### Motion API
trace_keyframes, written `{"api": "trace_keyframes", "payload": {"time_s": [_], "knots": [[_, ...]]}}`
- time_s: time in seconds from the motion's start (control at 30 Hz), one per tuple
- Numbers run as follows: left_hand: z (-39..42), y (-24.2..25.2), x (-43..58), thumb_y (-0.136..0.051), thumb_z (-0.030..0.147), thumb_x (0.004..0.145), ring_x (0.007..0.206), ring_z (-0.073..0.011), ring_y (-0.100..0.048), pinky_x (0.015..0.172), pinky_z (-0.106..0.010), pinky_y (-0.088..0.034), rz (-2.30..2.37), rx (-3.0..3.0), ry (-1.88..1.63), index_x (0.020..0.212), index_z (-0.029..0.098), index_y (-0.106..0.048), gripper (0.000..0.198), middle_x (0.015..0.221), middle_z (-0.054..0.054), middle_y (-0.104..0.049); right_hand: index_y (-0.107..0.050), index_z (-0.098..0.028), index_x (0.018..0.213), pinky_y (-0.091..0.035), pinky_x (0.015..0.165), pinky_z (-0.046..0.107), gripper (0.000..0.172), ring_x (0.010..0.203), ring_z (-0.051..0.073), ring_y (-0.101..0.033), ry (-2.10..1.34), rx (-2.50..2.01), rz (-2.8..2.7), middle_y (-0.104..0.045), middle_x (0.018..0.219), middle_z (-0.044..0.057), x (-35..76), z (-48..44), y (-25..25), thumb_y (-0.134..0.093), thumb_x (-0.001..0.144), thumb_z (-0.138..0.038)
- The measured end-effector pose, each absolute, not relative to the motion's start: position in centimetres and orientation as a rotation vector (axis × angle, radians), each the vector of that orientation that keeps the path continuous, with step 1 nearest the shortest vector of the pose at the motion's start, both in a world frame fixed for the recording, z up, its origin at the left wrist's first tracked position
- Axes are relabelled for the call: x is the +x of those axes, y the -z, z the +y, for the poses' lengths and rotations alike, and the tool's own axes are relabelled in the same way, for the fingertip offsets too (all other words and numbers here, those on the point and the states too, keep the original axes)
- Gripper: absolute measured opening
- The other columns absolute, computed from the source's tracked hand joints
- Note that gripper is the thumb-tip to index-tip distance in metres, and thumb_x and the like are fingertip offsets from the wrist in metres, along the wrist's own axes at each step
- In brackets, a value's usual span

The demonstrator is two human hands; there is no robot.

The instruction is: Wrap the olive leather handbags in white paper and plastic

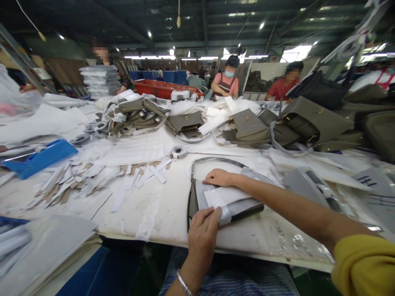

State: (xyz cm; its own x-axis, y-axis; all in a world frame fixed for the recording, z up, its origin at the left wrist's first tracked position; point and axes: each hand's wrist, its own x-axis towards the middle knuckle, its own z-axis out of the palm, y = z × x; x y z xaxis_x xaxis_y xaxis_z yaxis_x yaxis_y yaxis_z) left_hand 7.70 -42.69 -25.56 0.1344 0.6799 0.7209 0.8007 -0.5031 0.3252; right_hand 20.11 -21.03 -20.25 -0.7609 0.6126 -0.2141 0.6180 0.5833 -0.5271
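A dark olive handbag [193,199] lies on the table before me, with its strap [222,158] arching past its far side. White and grey wrapping sheet [236,196] covers most of the bag, and a strip of clear plastic [225,214] shows at the near side. My left hand [202,230], with a bangle at the wrist, is closed on the near left edge of the wrapped bag. Reaching across from the right, my right hand [219,177] has its fingers bent together on the wrapping at the far left. Its fingertips are partly hidden.
Paper strips [70,181] and a blue holder [43,158] lie to the left. Tape rolls [179,152] sit beyond the bag. More olive handbags [249,125] line the back, and white sheets [321,168] lie right. Co-workers [226,82] stand across the table.
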Motion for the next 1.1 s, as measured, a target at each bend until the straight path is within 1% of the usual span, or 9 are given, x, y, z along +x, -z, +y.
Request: {"api": "trace_keyframes", "payload": {"time_s": [0.07, 0.17, 0.3, 0.4, 0.5, 0.6, 0.8, 0.93, 1.1], "knots": [[-43.0, 25.3, 7.7, -0.05, 0.005, 0.092, 0.111, -0.0213, -0.064, 0.095, -0.04, -0.054, -1.441, -2.285, 1.287, 0.131, 0.02, -0.057, 0.043, 0.113, -0.007, -0.073, -0.074, -0.015, 0.08, -0.041, 0.066, 0.026, 0.048, 0.069, 0.016, -0.058, 0.874, 1.22, 2.874, -0.07, 0.074, 0.003, 20.4, -21.5, 20.1, -0.043, 0.096, -0.049], [-43.7, 24.3, 7.0, -0.049, 0.002, 0.088, 0.121, -0.0228, -0.059, 0.102, -0.045, -0.051, -1.428, -2.432, 1.262, 0.128, 0.022, -0.059, 0.045, 0.128, -0.006, -0.067, -0.075, -0.015, 0.095, -0.045, 0.082, 0.029, 0.038, 0.089, 0.02, -0.064, 0.72, 1.433, 2.984, -0.075, 0.096, 0.008, 22.0, -22.4, 18.7, -0.044, 0.097, -0.038], [-44.2, 22.5, 4.9, -0.055, 0.012, 0.087, 0.126, -0.0225, -0.056, 0.109, -0.046, -0.047, -1.468, -2.645, 1.372, 0.119, 0.026, -0.064, 0.036, 0.129, -0.005, -0.066, -0.07, -0.018, 0.114, -0.039, 0.104, 0.041, 0.036, 0.119, 0.028, -0.056, 0.424, 1.764, 3.042, -0.067, 0.125, 0.012, 27.5, -24.7, 16.7, -0.045, 0.096, -0.037], [-42.6, 22.4, 3.1, -0.053, 0.025, 0.093, 0.127, -0.0233, -0.056, 0.107, -0.046, -0.048, -1.813, -2.373, 1.657, 0.123, 0.026, -0.063, 0.031, 0.134, -0.008, -0.063, -0.061, -0.019, 0.131, -0.041, 0.102, 0.051, 0.049, 0.125, 0.035, -0.053, 0.226, 2.066, 2.788, -0.061, 0.134, 0.015, 32.2, -26.5, 16.9, -0.046, 0.094, -0.048], [-39.5, 23.4, 2.4, -0.054, 0.039, 0.094, 0.125, -0.0274, -0.059, 0.1, -0.046, -0.053, -2.303, -2.057, 1.851, 0.13, 0.021, -0.059, 0.041, 0.138, -0.014, -0.059, -0.048, -0.018, 0.144, -0.045, 0.097, 0.056, 0.069, 0.121, 0.041, -0.057, 0.391, 2.238, 2.446, -0.061, 0.133, 0.019, 35.0, -27.2, 18.0, -0.047, 0.09, -0.062], [-37.3, 23.9, 2.7, -0.057, 0.046, 0.091, 0.121, -0.0294, -0.062, 0.097, -0.046, -0.054, -2.439, -2.0, 1.895, 0.131, 0.016, -0.058, 0.05, 0.133, -0.018, -0.062, -0.045, -0.018, 0.147, -0.045, 0.1, 0.051, 0.075, 0.12, 0.039, -0.06, 0.587, 2.333, 2.32, -0.063, 0.131, 0.018, 35.8, -26.9, 18.5, -0.049, 0.088, -0.063], [-38.2, 20.5, 3.6, -0.052, 0.047, 0.095, 0.138, -0.0263, -0.045, 0.11, -0.043, -0.043, -2.11, -1.87, 2.119, 0.146, 0.025, -0.042, 0.056, 0.149, -0.01, -0.049, -0.04, -0.024, 0.148, -0.047, 0.099, 0.041, 0.069, 0.117, 0.029, -0.062, 0.717, 2.664, 2.713, -0.066, 0.128, 0.01, 34.7, -27.4, 14.7, -0.048, 0.089, -0.059], [-39.6, 18.2, 4.0, -0.045, 0.046, 0.098, 0.132, -0.0241, -0.051, 0.11, -0.041, -0.042, -1.898, -2.101, 2.049, 0.143, 0.023, -0.046, 0.05, 0.141, -0.009, -0.057, -0.054, -0.024, 0.133, -0.047, 0.097, 0.041, 0.056, 0.114, 0.03, -0.062, 0.671, 2.614, 3.026, -0.068, 0.121, 0.009, 32.9, -28.5, 12.5, -0.05, 0.089, -0.058], [-39.1, 17.2, 1.8, -0.025, 0.047, 0.102, 0.126, -0.0231, -0.057, 0.108, -0.041, -0.044, -1.761, -2.494, 1.967, 0.138, 0.016, -0.052, 0.055, 0.134, -0.012, -0.062, -0.063, -0.023, 0.11, -0.051, 0.082, 0.04, 0.044, 0.098, 0.032, -0.067, 0.571, 2.776, 2.781, -0.072, 0.098, 0.01, 32.5, -28.7, 13.2, -0.054, 0.085, -0.058]]}}
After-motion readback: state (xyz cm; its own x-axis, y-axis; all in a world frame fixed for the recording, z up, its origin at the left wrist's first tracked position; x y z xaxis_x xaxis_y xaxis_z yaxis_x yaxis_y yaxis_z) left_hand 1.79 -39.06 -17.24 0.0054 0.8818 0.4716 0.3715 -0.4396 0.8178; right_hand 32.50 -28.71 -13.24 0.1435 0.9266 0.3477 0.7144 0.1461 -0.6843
